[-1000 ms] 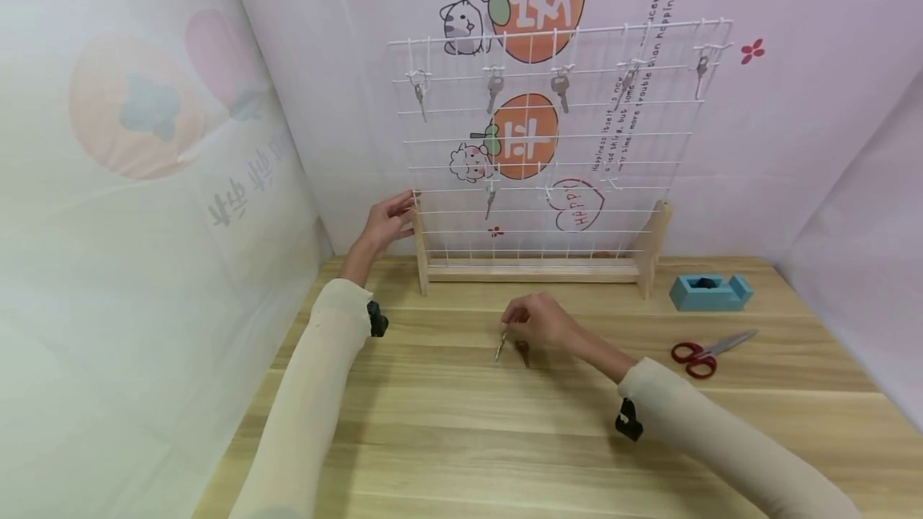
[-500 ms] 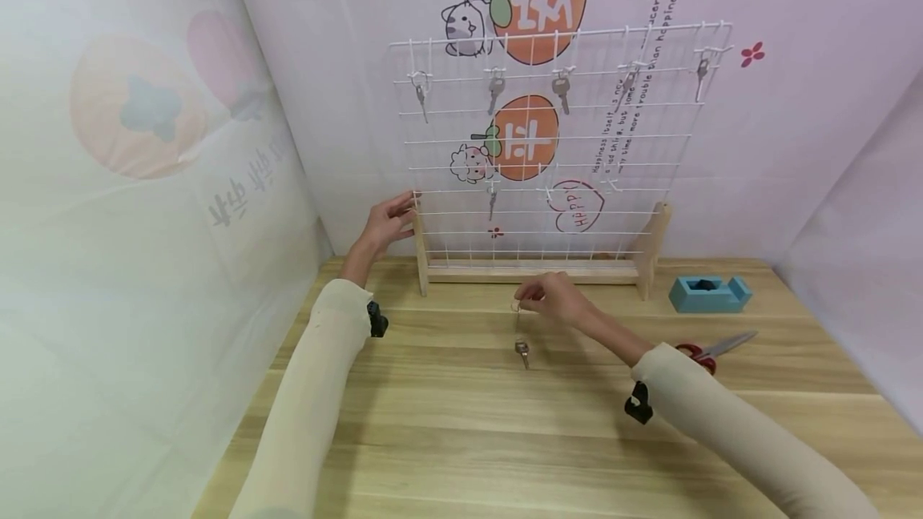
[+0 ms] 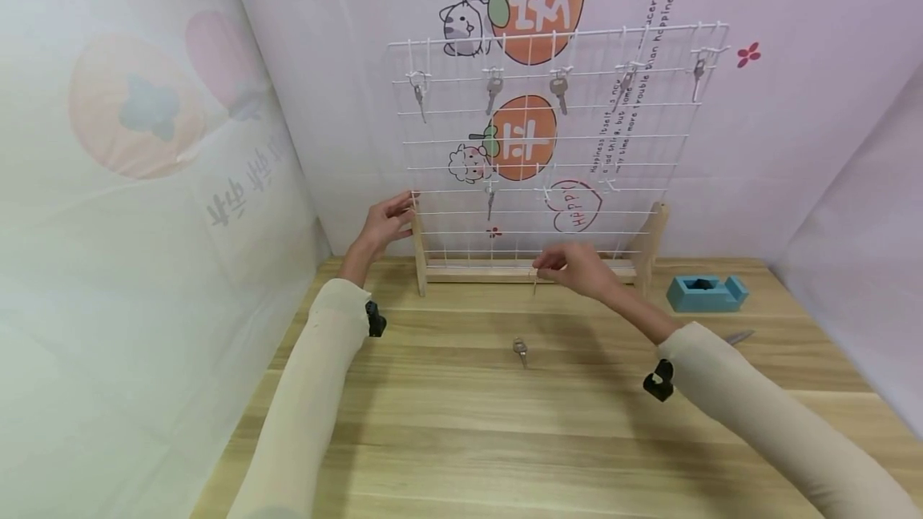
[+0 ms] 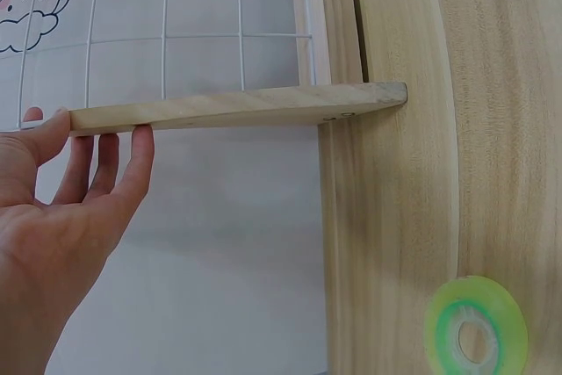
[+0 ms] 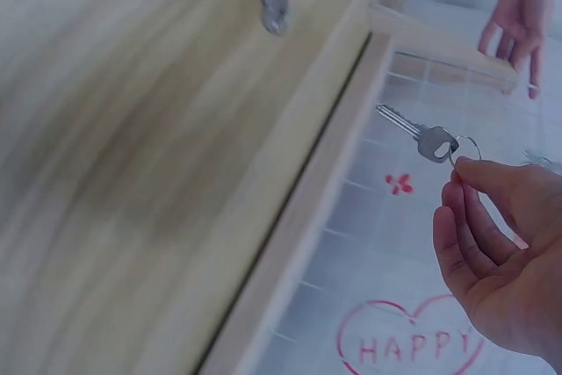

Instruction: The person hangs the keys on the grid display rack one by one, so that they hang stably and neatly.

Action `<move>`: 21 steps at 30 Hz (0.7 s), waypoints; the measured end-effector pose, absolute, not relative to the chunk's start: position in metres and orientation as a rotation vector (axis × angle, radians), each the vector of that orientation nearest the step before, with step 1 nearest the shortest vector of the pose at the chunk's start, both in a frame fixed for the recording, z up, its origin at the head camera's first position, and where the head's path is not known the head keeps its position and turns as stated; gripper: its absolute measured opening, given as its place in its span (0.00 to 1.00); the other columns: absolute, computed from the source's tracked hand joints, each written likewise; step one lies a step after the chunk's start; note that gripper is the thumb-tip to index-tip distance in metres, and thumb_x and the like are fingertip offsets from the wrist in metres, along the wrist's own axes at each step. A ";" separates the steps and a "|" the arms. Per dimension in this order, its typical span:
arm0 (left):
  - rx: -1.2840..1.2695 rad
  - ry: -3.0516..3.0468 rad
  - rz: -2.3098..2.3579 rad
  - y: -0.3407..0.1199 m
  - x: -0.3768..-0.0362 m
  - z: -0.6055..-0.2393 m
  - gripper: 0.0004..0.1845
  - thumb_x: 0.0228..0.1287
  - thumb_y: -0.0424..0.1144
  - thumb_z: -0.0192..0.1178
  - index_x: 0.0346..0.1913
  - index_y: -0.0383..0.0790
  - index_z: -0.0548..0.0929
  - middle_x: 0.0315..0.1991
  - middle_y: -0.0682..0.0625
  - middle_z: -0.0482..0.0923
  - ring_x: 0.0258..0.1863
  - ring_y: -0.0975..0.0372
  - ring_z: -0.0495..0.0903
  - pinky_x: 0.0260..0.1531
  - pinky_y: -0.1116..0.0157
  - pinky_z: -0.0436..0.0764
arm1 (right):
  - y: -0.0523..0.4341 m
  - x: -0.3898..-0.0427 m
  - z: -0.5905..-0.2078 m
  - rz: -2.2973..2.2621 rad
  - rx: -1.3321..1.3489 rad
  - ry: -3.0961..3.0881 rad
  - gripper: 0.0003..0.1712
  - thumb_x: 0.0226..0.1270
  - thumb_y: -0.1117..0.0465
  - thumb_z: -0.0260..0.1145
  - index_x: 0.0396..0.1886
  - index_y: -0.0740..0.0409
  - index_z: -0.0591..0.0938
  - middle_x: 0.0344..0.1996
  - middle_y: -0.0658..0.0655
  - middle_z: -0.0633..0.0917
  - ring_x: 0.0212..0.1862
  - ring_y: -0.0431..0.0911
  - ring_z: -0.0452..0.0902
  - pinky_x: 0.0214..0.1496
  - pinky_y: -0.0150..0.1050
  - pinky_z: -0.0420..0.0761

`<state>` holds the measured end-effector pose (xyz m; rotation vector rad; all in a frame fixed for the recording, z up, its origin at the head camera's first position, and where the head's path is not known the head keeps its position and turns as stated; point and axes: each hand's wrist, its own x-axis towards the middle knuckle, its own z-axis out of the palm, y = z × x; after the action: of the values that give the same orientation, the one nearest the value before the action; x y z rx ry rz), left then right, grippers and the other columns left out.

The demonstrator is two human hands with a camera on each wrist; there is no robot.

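Note:
My right hand (image 3: 582, 269) pinches a metal ring with a silver key (image 5: 430, 140) hanging from it, in front of the rack's wooden bottom bar (image 3: 469, 274). At the rack's left end, my left hand (image 4: 66, 226) holds the wooden side support (image 4: 237, 108), thumb at its end and fingertips along its face. White wire grid (image 3: 447, 138) rises from the wooden base, with white hooks on it. Several keys hang along the upper row, among them a key (image 3: 559, 93) near the middle. One key (image 3: 491, 203) hangs lower down. Another key (image 3: 521, 352) lies on the table.
A blue tape dispenser (image 3: 707, 295) stands right of the rack. Scissors (image 3: 739, 337) lie partly hidden behind my right sleeve. In the left wrist view a roll of green tape (image 4: 500, 327) sits beyond the rack's side. Printed cloth (image 3: 764, 142) forms the back wall.
My right hand has lifted a key off the table and carried it up and to the right, toward the rack. The other key stays on the table. My left hand stays put.

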<state>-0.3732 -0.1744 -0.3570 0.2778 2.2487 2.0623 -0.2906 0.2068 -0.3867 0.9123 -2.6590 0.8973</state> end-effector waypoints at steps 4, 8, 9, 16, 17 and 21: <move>0.275 2.200 2.074 -0.174 -0.366 -0.347 0.27 0.80 0.27 0.52 0.77 0.39 0.69 0.77 0.38 0.64 0.74 0.45 0.67 0.69 0.42 0.71 | 0.213 -0.294 -0.368 0.914 0.876 -2.667 0.04 0.67 0.71 0.73 0.40 0.64 0.89 0.34 0.57 0.91 0.37 0.50 0.88 0.42 0.45 0.88; 0.280 2.203 2.054 -0.173 -0.363 -0.343 0.27 0.80 0.26 0.51 0.78 0.38 0.67 0.77 0.36 0.63 0.75 0.43 0.66 0.69 0.41 0.70 | 0.217 -0.298 -0.350 0.913 0.849 -2.632 0.05 0.67 0.71 0.73 0.41 0.64 0.89 0.35 0.59 0.91 0.38 0.51 0.89 0.43 0.45 0.89; 0.279 2.203 2.052 -0.173 -0.363 -0.343 0.27 0.80 0.26 0.51 0.78 0.38 0.67 0.78 0.36 0.63 0.75 0.43 0.65 0.69 0.41 0.70 | 0.218 -0.299 -0.345 0.906 0.847 -2.616 0.05 0.66 0.72 0.73 0.40 0.64 0.89 0.35 0.60 0.91 0.38 0.52 0.89 0.43 0.45 0.89; 0.283 2.241 2.045 -0.175 -0.371 -0.354 0.27 0.81 0.29 0.51 0.78 0.42 0.68 0.78 0.39 0.64 0.75 0.46 0.66 0.69 0.44 0.72 | 0.223 -0.301 -0.317 0.876 0.792 -2.493 0.05 0.67 0.70 0.74 0.41 0.65 0.90 0.35 0.61 0.92 0.37 0.53 0.89 0.39 0.29 0.85; 0.285 2.249 2.044 -0.175 -0.372 -0.356 0.27 0.81 0.29 0.51 0.78 0.43 0.68 0.78 0.40 0.64 0.75 0.47 0.66 0.69 0.45 0.73 | 0.223 -0.301 -0.315 0.888 0.776 -2.480 0.05 0.67 0.70 0.74 0.41 0.64 0.90 0.35 0.61 0.92 0.36 0.53 0.89 0.38 0.25 0.83; 0.290 2.258 2.052 -0.176 -0.375 -0.360 0.26 0.81 0.30 0.52 0.78 0.45 0.69 0.77 0.40 0.65 0.74 0.47 0.68 0.68 0.45 0.74 | 0.223 -0.304 -0.309 0.956 0.723 -2.443 0.06 0.67 0.69 0.74 0.43 0.65 0.90 0.36 0.61 0.92 0.37 0.54 0.90 0.35 0.19 0.78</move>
<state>-0.3749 -0.1758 -0.3604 0.2898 2.2577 2.0517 -0.3041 0.2230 -0.3091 0.7228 -2.4431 0.9558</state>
